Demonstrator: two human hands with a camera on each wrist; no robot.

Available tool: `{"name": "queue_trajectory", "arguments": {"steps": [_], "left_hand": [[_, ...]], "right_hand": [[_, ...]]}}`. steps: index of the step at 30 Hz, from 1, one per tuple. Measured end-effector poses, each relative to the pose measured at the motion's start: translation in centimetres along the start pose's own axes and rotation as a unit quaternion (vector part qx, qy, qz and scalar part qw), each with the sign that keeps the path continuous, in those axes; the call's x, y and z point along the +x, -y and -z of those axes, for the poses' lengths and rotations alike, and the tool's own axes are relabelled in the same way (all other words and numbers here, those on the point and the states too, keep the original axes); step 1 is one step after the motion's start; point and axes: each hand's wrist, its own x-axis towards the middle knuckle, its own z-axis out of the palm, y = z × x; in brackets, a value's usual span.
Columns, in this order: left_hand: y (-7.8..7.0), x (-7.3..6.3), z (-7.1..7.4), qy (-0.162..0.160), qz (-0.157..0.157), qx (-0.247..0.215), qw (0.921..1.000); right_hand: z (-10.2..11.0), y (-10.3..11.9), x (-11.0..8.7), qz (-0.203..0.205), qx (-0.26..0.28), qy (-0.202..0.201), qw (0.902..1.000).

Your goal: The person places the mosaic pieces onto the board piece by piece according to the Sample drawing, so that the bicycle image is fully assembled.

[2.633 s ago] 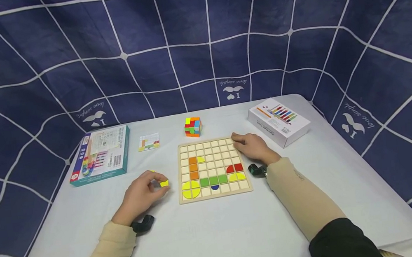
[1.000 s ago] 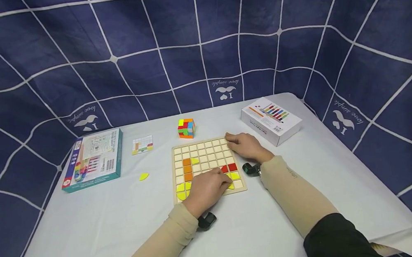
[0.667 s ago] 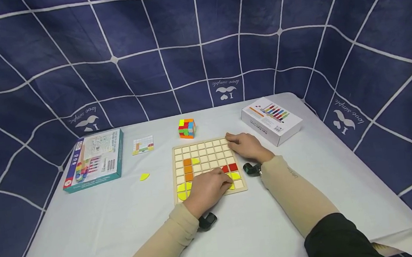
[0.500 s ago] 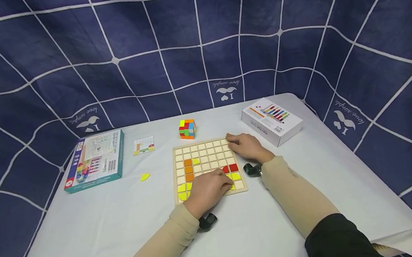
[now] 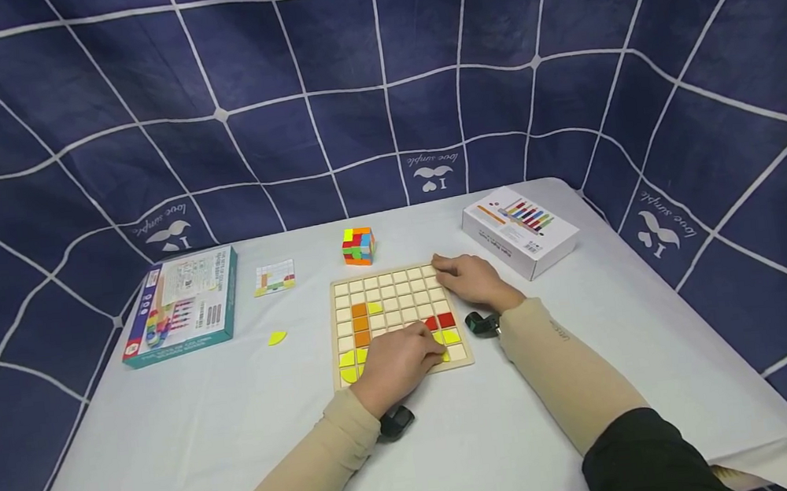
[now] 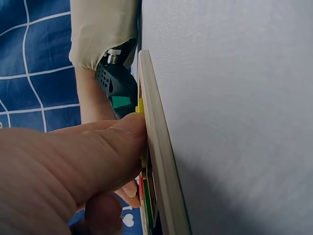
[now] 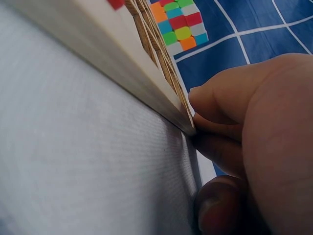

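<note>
A wooden grid board (image 5: pixel 395 314) lies on the table, holding orange, yellow and red tiles. My left hand (image 5: pixel 398 364) reaches over its near side and hides several squares. Between that hand's thumb and fingertips is a yellow tile (image 5: pixel 445 357), pinched low at the bottom row, to the right. In the left wrist view, the yellow tile (image 6: pixel 140 106) shows past the thumb, right at the board's rim (image 6: pixel 159 122). My right hand (image 5: pixel 473 279) grips the board's far right corner. Its fingers meet at that corner (image 7: pixel 188 128) in the right wrist view.
One loose yellow quarter-round tile (image 5: pixel 277 338) lies left of the board. Behind it is a pattern card (image 5: pixel 274 277). A puzzle cube (image 5: pixel 358 247) stands beyond the board. A teal-edged box (image 5: pixel 182 307) sits at left, a white box (image 5: pixel 520 231) at back right.
From left of the board, my left hand has carried a yellow tile rightward to the bottom row, then stayed there. My right hand keeps its hold. The head view has shifted slightly.
</note>
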Motion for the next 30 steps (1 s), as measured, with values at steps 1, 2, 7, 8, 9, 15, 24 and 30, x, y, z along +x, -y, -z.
{"name": "queue_trajectory", "arguments": {"steps": [1,2,7,8,9,15,24,30], "left_hand": [[0.0,0.0,0.0,0.0,0.001,0.0,1.0],[0.0,0.0,0.0,-0.001,0.0,0.0,1.0],[0.2,-0.1,0.7,-0.015,0.005,-0.01,0.9998],[0.5,-0.1,1.1,-0.022,0.011,-0.014,0.9996],[0.8,-0.1,1.6,-0.03,0.021,-0.016,0.9992],[7.2,-1.6,6.1,-0.091,0.177,-0.038,0.9792],[17.4,-8.9,9.2,-0.019,0.411,-0.065,0.9092],[19.0,-10.0,8.0,0.005,0.42,-0.122,0.8994]], "right_hand": [[0.0,0.0,0.0,0.0,-0.001,0.001,1.0],[0.0,0.0,0.0,0.0,-0.001,0.002,1.0],[-0.1,-0.2,-0.1,-0.002,-0.007,0.006,1.0],[-0.1,-0.2,-0.1,-0.001,-0.007,0.004,1.0],[-0.1,-0.2,-0.1,-0.001,-0.008,0.003,1.0],[-0.3,-0.1,-0.1,0.005,-0.014,0.004,0.9999],[-0.4,0.0,0.0,0.012,-0.019,0.006,0.9997],[-0.3,-0.1,0.1,0.011,-0.023,0.005,0.9997]]}}
